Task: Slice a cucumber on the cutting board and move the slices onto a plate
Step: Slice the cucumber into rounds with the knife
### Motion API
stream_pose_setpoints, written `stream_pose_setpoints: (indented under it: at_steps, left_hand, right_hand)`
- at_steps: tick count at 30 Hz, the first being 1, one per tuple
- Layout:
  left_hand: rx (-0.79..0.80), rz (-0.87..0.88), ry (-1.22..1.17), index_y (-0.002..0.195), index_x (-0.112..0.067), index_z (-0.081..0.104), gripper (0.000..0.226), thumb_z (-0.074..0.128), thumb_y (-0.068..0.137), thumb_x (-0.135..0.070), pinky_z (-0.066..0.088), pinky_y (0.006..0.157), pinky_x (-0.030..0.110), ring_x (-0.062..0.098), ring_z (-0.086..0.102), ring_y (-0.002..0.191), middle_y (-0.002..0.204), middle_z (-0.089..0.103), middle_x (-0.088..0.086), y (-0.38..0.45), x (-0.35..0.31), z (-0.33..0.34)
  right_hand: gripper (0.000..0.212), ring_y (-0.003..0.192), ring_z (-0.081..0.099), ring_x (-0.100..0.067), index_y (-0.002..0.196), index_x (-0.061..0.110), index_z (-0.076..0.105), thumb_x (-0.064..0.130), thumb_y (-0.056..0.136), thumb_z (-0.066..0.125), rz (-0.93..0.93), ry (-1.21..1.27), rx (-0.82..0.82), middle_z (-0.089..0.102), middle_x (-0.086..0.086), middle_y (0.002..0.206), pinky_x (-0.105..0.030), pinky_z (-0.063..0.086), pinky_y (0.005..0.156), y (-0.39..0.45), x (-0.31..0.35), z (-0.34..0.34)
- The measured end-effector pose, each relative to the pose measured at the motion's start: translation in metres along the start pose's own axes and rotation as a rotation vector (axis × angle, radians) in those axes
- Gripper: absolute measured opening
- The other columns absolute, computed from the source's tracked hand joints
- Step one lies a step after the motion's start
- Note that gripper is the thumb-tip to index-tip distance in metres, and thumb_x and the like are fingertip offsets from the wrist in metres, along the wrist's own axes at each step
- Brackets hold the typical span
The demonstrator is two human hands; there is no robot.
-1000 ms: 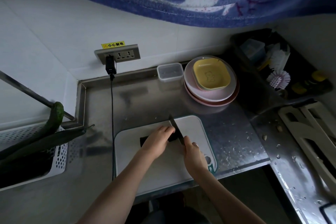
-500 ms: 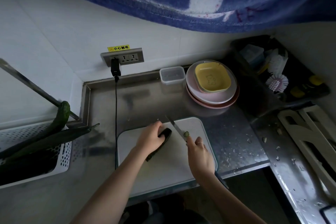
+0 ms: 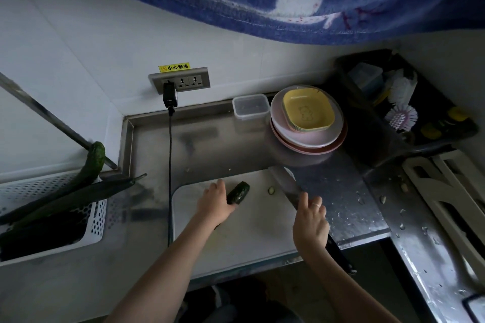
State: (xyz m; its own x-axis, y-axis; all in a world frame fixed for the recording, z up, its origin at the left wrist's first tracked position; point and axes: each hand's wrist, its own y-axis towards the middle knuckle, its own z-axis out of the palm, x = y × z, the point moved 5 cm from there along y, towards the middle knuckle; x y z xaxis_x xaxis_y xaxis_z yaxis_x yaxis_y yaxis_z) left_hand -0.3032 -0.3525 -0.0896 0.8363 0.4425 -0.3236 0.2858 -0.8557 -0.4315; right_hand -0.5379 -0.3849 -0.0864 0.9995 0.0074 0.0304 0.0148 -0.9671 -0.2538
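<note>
A dark green cucumber (image 3: 238, 193) lies slanted on the white cutting board (image 3: 252, 233); its far end shows, the rest is under my left hand (image 3: 215, 204), which grips it. One small cut piece (image 3: 271, 190) lies on the board to the cucumber's right. My right hand (image 3: 311, 220) holds a knife (image 3: 284, 183), its blade tilted up and away over the board's far right corner, apart from the cucumber. A stack of pink plates (image 3: 309, 139) with a yellow dish (image 3: 308, 110) on top stands behind the board.
A clear plastic box (image 3: 250, 106) sits by the plates. A black cable (image 3: 170, 165) runs from the wall socket (image 3: 181, 81) down the steel counter left of the board. A white basket (image 3: 97, 217) at left holds more cucumbers (image 3: 89, 173). A dark rack (image 3: 409, 113) with brushes stands at right.
The knife lifted off the cucumber and swung right, leaving a small cut piece on the board. My left hand stayed on the cucumber, which now lies more slanted.
</note>
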Motion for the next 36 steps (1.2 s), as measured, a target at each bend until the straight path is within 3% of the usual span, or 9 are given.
stream_pose_setpoints:
  at_steps: [5,9,14,19,23,26,30,34,36]
  left_hand:
    - [0.079,-0.029,-0.064,0.114,-0.007,0.048,0.041,0.057,0.089,-0.038,0.046,0.077,0.033,0.027,0.057,0.098,0.111,0.057,0.011,-0.001,-0.003,-0.001]
    - [0.122,-0.261,-0.441,0.11,-0.002,0.048,0.036,0.056,0.092,-0.032,0.049,0.068,0.034,0.026,0.057,0.087,0.098,0.054,0.009,-0.006,0.002,0.003]
    - [0.166,-0.624,-0.942,0.13,-0.003,0.041,0.044,0.052,0.094,-0.025,0.052,0.071,0.039,0.036,0.058,0.103,0.123,0.053,0.02,-0.018,0.014,0.012]
    - [0.275,-0.71,-1.075,0.133,-0.001,0.039,0.046,0.055,0.094,-0.019,0.051,0.083,0.039,0.033,0.059,0.109,0.126,0.054,0.022,-0.025,0.017,0.01]
    - [0.347,-0.719,-1.103,0.133,0.003,0.039,0.049,0.055,0.095,-0.023,0.052,0.083,0.038,0.032,0.062,0.105,0.125,0.056,0.024,-0.03,0.019,0.011]
    - [0.398,-0.705,-1.016,0.128,0.007,0.044,0.052,0.05,0.096,-0.034,0.053,0.078,0.035,0.031,0.065,0.095,0.109,0.063,0.022,-0.035,0.019,0.015]
    - [0.284,-0.607,-0.758,0.098,0.001,0.059,0.04,0.047,0.097,-0.037,0.046,0.046,0.024,0.023,0.066,0.062,0.072,0.064,0.012,-0.036,0.018,0.004]
    - [-0.177,-0.114,0.04,0.082,-0.014,0.052,0.018,0.05,0.092,-0.028,0.039,0.056,0.026,0.017,0.058,0.068,0.075,0.057,0.001,-0.025,0.005,-0.028]
    - [-0.202,0.184,0.154,0.093,-0.012,0.053,0.011,0.053,0.086,-0.021,0.042,0.067,0.029,0.021,0.057,0.087,0.092,0.058,0.004,-0.024,-0.006,-0.026]
  right_hand:
    - [0.046,0.122,0.035,-0.035,0.132,0.017,0.026,0.019,0.094,0.052,0.06,0.263,0.081,0.03,-0.018,0.132,-0.039,0.05,0.078,0.007,-0.008,0.012]
    - [0.031,0.117,0.034,-0.037,0.126,0.013,0.031,0.014,0.097,0.043,0.004,0.341,0.084,0.028,-0.018,0.129,-0.048,0.043,0.089,0.006,-0.009,0.014]
    - [0.035,0.112,0.045,-0.03,0.128,0.021,0.035,0.017,0.095,0.045,-0.057,0.15,-0.005,0.04,-0.012,0.125,-0.048,0.033,0.101,0.007,-0.003,0.006]
    - [0.042,0.127,0.036,-0.025,0.137,0.029,0.038,0.023,0.097,0.047,-0.38,0.102,-0.027,0.039,-0.001,0.139,-0.046,0.027,0.109,0.018,0.031,-0.007]
    - [0.057,0.131,0.036,-0.023,0.141,0.025,0.039,-0.001,0.091,0.046,-0.575,0.099,0.061,0.043,0.0,0.142,-0.037,0.03,0.108,0.022,0.062,-0.005]
    - [0.052,0.119,0.048,-0.023,0.136,0.02,0.044,-0.003,0.09,0.045,-0.58,0.112,0.059,0.051,-0.004,0.133,-0.033,0.044,0.097,0.02,0.064,0.003]
    - [0.051,0.113,0.052,-0.025,0.133,0.018,0.049,-0.006,0.089,0.043,-0.547,0.114,0.05,0.054,-0.008,0.124,-0.034,0.046,0.095,0.019,0.058,0.006]
    - [0.041,0.111,0.052,-0.026,0.122,0.012,0.057,-0.006,0.088,0.043,-0.48,0.017,0.028,0.06,-0.008,0.119,-0.034,0.046,0.09,0.022,0.053,0.004]
    - [0.037,0.109,0.053,-0.026,0.12,0.013,0.058,-0.002,0.089,0.045,-0.421,0.047,-0.004,0.063,-0.007,0.116,-0.034,0.048,0.083,0.022,0.049,-0.001]
